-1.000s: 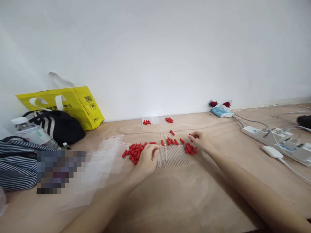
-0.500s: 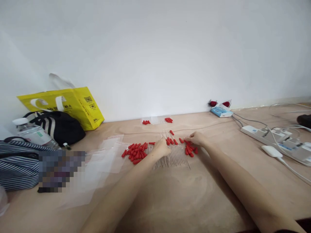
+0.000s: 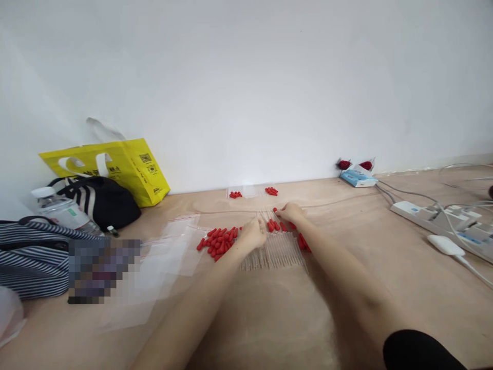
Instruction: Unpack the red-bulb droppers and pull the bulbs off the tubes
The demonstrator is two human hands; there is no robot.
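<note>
My right hand (image 3: 291, 211) has its fingertips closed on a red rubber bulb (image 3: 275, 209) at the far end of some thin glass tubes. My left hand (image 3: 252, 235) is curled over the left side of the tubes; what its fingers hold, if anything, is hidden. Many slim clear glass tubes (image 3: 287, 251) lie side by side below the hands, tips toward me. Several red bulbs (image 3: 274, 225) rest between the two hands. A larger heap of red bulbs (image 3: 219, 240) lies left of my left hand, and more red bulbs (image 3: 303, 243) are partly covered by my right forearm.
Clear zip bags (image 3: 175, 241) lie spread at left. Small groups of red bulbs (image 3: 271, 191) sit near the wall. A yellow bag (image 3: 148, 174), black bag (image 3: 111, 203), bottle (image 3: 63, 210) and striped bag (image 3: 31, 262) stand left. A power strip (image 3: 419, 211) and cables lie right.
My right hand has moved left and away from me, from the right-hand bulbs to the single bulb beyond the tubes. My left hand stays over the tubes. The view has shifted slightly.
</note>
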